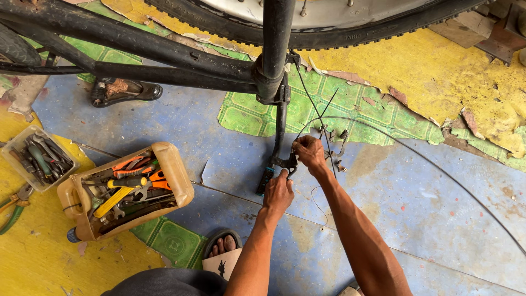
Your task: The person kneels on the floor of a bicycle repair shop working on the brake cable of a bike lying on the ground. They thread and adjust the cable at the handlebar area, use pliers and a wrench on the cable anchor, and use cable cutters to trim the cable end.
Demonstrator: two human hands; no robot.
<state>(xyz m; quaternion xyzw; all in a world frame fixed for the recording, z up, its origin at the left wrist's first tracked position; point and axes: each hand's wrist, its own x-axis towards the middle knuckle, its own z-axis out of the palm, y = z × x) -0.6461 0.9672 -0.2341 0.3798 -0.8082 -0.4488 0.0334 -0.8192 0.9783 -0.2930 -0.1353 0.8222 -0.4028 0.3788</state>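
Note:
An upturned black bicycle frame (pixel 164 52) spans the top of the view, with its tyre (pixel 329 35) above and a vertical tube (pixel 276 38) coming down the middle. My left hand (pixel 278 193) grips a small black brake part (pixel 286 163) low on the thin rod beneath that tube. My right hand (pixel 309 152) pinches a thin cable (pixel 416 156) right beside that part. The cable arcs away to the right across the floor.
A cut-open yellow jug (pixel 178 172) full of pliers, spanners and screwdrivers sits at the left. A clear tub of tools (pixel 11 161) lies further left, with green-handled pliers (pixel 13 208) beside it. My sandalled foot (pixel 222 246) is at the bottom; another person's foot (pixel 123 90) is under the frame.

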